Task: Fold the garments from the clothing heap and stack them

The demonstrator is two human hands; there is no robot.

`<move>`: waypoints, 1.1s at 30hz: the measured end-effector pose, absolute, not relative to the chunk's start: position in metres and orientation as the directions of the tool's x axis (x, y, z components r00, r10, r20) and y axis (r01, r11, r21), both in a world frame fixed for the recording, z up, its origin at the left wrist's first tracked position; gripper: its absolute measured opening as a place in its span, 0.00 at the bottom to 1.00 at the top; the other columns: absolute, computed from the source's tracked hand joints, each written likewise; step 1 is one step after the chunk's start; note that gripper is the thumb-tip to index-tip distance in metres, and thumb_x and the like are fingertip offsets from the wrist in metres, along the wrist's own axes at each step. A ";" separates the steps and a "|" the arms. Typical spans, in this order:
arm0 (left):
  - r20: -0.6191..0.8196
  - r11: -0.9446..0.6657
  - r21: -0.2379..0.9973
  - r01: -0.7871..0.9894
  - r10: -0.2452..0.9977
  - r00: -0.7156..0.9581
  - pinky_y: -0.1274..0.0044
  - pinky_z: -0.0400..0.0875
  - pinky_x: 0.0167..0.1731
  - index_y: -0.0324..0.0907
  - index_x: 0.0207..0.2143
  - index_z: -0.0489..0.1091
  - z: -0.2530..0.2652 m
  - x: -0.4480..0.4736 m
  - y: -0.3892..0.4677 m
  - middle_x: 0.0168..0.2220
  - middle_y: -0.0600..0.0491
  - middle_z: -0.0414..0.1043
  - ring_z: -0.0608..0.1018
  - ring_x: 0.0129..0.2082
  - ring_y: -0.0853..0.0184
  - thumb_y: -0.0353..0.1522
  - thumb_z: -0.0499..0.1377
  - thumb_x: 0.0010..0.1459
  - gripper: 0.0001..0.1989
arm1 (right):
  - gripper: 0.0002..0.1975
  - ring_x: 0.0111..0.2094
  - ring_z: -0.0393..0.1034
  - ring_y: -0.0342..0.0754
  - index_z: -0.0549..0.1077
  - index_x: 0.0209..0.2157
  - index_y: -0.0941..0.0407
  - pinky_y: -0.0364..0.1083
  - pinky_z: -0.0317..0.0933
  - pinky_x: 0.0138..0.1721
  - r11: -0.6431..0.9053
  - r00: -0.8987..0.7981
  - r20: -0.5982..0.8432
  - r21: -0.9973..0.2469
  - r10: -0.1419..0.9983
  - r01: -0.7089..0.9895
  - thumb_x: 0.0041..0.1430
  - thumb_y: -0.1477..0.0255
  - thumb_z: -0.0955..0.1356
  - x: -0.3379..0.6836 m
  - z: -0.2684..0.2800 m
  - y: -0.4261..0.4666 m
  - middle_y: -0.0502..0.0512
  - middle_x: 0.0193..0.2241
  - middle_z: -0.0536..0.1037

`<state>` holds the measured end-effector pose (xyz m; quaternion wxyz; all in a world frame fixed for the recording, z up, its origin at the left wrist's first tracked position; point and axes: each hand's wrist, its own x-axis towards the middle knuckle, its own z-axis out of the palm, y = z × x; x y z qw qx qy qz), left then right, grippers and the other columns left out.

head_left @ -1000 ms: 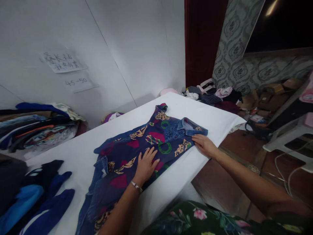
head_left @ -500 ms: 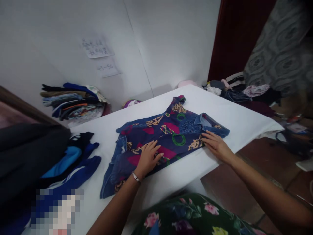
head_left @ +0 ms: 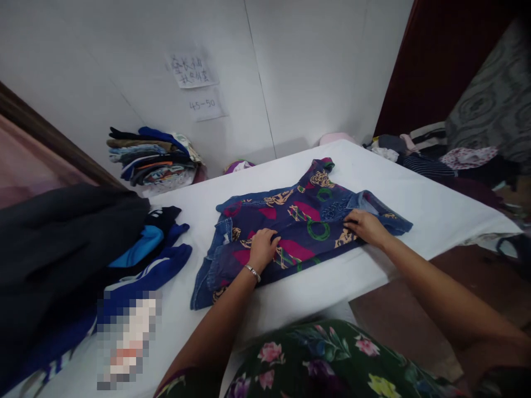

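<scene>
A denim jacket (head_left: 286, 226) printed in purple, magenta, green and tan lies spread on the white-covered table. One sleeve points away toward the wall, and its blue denim edge faces left. My left hand (head_left: 264, 251), with a bracelet at the wrist, rests on the near part of the jacket. Its fingers are curled and drawn in on the cloth, the fingertips partly hidden. Farther right, my right hand (head_left: 367, 228) pinches the cloth between thumb and fingers, close to the denim section at the right end.
At left, dark and blue clothes (head_left: 153, 271) are heaped on the table (head_left: 435, 199), beside a pixelated patch. A stack of folded garments (head_left: 153, 157) stands by the wall. More clothes (head_left: 427, 160) lie beyond the table's right side. Paper notes (head_left: 193, 72) hang on the wall.
My fingers were stretched flat over the jacket; now both hands have curled, the right pinching cloth. The whole view has shifted, so the scene sits farther right.
</scene>
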<state>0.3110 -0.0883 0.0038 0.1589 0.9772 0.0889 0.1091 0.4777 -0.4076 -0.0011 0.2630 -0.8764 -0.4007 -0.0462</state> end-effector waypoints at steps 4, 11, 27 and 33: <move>0.219 -0.927 0.358 0.110 0.198 0.955 0.70 0.65 0.48 0.42 0.42 0.73 0.001 0.311 -0.086 0.43 0.50 0.75 0.72 0.45 0.63 0.33 0.56 0.60 0.10 | 0.12 0.37 0.69 0.52 0.76 0.35 0.55 0.50 0.65 0.40 -0.497 0.631 0.314 -0.413 0.709 0.763 0.61 0.66 0.62 0.480 -0.009 -0.409 0.57 0.33 0.75; 0.286 -0.939 0.324 0.115 0.213 0.934 0.68 0.65 0.50 0.42 0.44 0.73 0.012 0.301 -0.082 0.46 0.50 0.74 0.72 0.48 0.62 0.30 0.55 0.60 0.11 | 0.15 0.43 0.71 0.55 0.75 0.44 0.56 0.56 0.65 0.47 -0.548 0.617 0.441 -0.289 0.652 0.785 0.63 0.67 0.61 0.462 -0.009 -0.418 0.61 0.42 0.76; 0.100 -0.938 0.181 0.294 0.315 0.944 0.58 0.45 0.62 0.43 0.61 0.58 0.014 0.230 -0.059 0.65 0.46 0.52 0.52 0.66 0.59 0.43 0.49 0.63 0.26 | 0.30 0.65 0.45 0.61 0.62 0.60 0.52 0.66 0.43 0.61 -0.631 0.638 0.284 -0.129 0.716 0.765 0.63 0.54 0.54 0.422 -0.032 -0.437 0.57 0.64 0.54; 0.069 -0.906 0.172 0.387 0.403 0.912 0.54 0.45 0.61 0.43 0.61 0.57 0.012 0.210 -0.050 0.65 0.46 0.51 0.53 0.65 0.55 0.47 0.50 0.61 0.29 | 0.32 0.66 0.42 0.60 0.61 0.61 0.52 0.64 0.41 0.62 -0.504 0.501 0.369 -0.094 0.783 0.858 0.62 0.51 0.54 0.410 -0.024 -0.389 0.56 0.66 0.51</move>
